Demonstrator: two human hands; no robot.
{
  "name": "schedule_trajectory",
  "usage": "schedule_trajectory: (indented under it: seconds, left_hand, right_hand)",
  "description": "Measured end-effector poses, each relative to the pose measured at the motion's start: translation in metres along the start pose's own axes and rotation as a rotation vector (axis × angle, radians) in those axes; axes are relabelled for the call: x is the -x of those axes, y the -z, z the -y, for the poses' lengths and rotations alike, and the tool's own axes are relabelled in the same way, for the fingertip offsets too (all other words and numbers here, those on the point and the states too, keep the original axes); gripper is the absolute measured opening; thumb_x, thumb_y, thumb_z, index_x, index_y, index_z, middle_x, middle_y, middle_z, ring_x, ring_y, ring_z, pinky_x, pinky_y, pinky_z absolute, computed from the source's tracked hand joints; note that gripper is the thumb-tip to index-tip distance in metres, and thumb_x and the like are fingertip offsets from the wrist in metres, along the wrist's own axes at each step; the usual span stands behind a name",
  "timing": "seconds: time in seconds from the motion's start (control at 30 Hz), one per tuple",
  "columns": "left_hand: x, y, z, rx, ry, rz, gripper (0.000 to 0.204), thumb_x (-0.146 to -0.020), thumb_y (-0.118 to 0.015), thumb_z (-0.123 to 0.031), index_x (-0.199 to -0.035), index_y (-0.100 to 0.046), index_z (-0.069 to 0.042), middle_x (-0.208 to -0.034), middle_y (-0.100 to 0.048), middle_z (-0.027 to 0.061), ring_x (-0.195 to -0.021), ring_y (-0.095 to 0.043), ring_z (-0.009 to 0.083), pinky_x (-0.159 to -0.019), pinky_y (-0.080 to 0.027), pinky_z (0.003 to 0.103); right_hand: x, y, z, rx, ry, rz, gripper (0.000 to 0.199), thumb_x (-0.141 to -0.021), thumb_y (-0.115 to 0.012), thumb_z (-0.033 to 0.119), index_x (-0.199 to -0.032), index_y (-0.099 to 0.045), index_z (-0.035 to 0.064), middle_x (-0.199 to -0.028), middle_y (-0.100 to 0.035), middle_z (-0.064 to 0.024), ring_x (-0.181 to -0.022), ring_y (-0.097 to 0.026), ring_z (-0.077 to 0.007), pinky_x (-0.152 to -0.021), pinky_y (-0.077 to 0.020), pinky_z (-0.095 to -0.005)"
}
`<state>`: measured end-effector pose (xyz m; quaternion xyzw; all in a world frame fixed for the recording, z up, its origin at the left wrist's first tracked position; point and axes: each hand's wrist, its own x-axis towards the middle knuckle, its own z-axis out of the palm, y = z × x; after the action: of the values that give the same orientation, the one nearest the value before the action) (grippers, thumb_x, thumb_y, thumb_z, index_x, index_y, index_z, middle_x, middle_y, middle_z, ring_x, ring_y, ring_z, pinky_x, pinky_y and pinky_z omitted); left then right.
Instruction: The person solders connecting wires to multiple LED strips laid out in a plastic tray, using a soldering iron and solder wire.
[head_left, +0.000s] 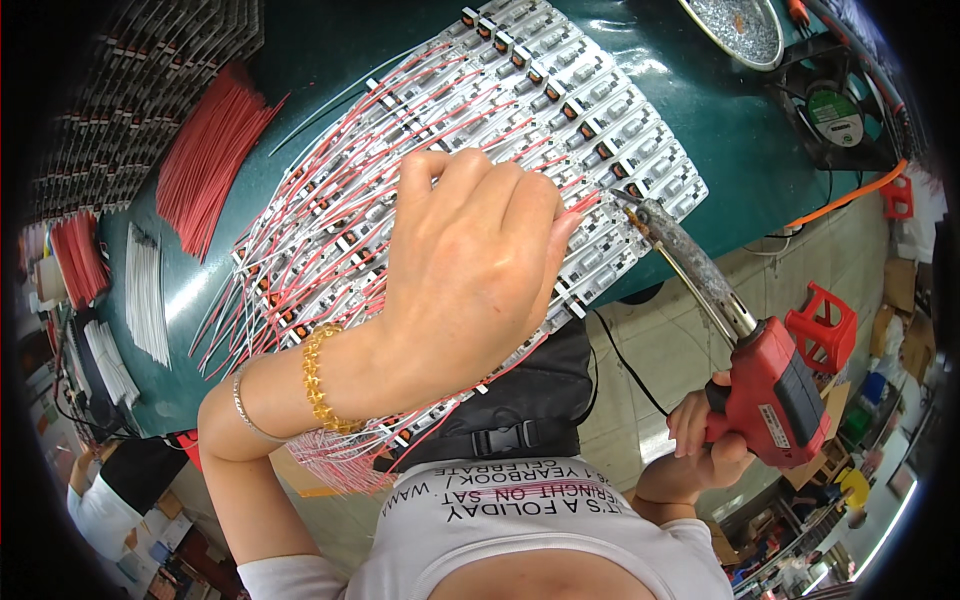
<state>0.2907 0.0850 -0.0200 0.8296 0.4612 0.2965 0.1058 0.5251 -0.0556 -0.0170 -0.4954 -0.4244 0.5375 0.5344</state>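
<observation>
My left hand (470,270) lies fingers-down on a white panel of small circuit boards (610,120) with red and white wires (320,230) fanning off it; its fingertips pinch a red wire at the panel's edge. My right hand (700,435) grips a red soldering gun (775,395) by its handle. The gun's long grey tip (640,215) touches the board edge right beside my left fingertips. The left wrist wears a gold bracelet and a silver bangle.
The panel rests on a dark green table (700,100). A bundle of red wires (205,160) and white wires (145,290) lie at the left, beside dark trays (120,90). A metal dish (740,25) and a black fan (835,110) sit far right. Another person (95,500) crouches lower left.
</observation>
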Motion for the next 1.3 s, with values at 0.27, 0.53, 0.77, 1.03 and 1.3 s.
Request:
schedule_trajectory:
  seconds: [0.27,0.53,0.77,1.03,1.3]
  left_hand:
    - [-0.007,0.007,-0.001,-0.056,-0.054,-0.057,0.011,-0.074,-0.070,-0.005,-0.075,-0.059,-0.007,-0.067,-0.054,0.0020,-0.063,-0.050,0.0193,-0.071,-0.035,0.033]
    - [-0.012,-0.003,-0.016,0.082,-0.012,-0.007,0.013,-0.075,-0.068,-0.002,-0.070,-0.057,-0.008,-0.062,-0.051,0.0002,-0.060,-0.048,0.0187,-0.070,-0.034,0.034]
    - [-0.008,-0.017,-0.012,0.000,-0.087,0.010,0.017,-0.076,-0.065,-0.008,-0.069,-0.050,-0.006,-0.062,-0.048,0.0048,-0.064,-0.047,0.0220,-0.070,-0.034,0.038]
    - [-0.007,-0.019,-0.012,-0.024,-0.080,-0.001,0.015,-0.074,-0.069,-0.003,-0.070,-0.055,-0.008,-0.063,-0.050,0.0014,-0.062,-0.048,0.0207,-0.073,-0.035,0.038]
    - [-0.005,-0.019,-0.011,-0.082,-0.114,0.013,0.015,-0.073,-0.069,-0.004,-0.071,-0.054,-0.008,-0.065,-0.051,0.0029,-0.064,-0.048,0.0218,-0.073,-0.035,0.038]
  right_hand:
    - [0.004,0.003,0.000,-0.031,0.004,-0.037,0.078,-0.084,-0.057,0.055,-0.127,-0.035,-0.0064,-0.047,-0.045,0.0007,-0.038,-0.045,-0.0116,-0.041,-0.0378,-0.0242]
    - [0.014,0.010,0.003,-0.123,-0.087,-0.129,0.090,-0.073,-0.065,0.060,-0.125,-0.038,-0.0088,-0.046,-0.043,0.0023,-0.039,-0.042,-0.0107,-0.043,-0.0366,-0.0238]
    - [0.017,0.005,-0.001,-0.050,-0.036,-0.102,0.076,-0.082,-0.058,0.057,-0.121,-0.038,-0.0049,-0.048,-0.047,-0.0002,-0.039,-0.046,-0.0125,-0.041,-0.0367,-0.0244]
    - [0.015,0.007,-0.005,-0.021,-0.007,-0.057,0.069,-0.082,-0.061,0.053,-0.116,-0.044,-0.0045,-0.049,-0.048,-0.0008,-0.040,-0.045,-0.0116,-0.043,-0.0375,-0.0238]
    - [0.014,0.003,0.000,0.036,0.011,-0.065,0.074,-0.083,-0.059,0.054,-0.122,-0.039,-0.0057,-0.049,-0.047,0.0011,-0.039,-0.045,-0.0098,-0.042,-0.0367,-0.0230]
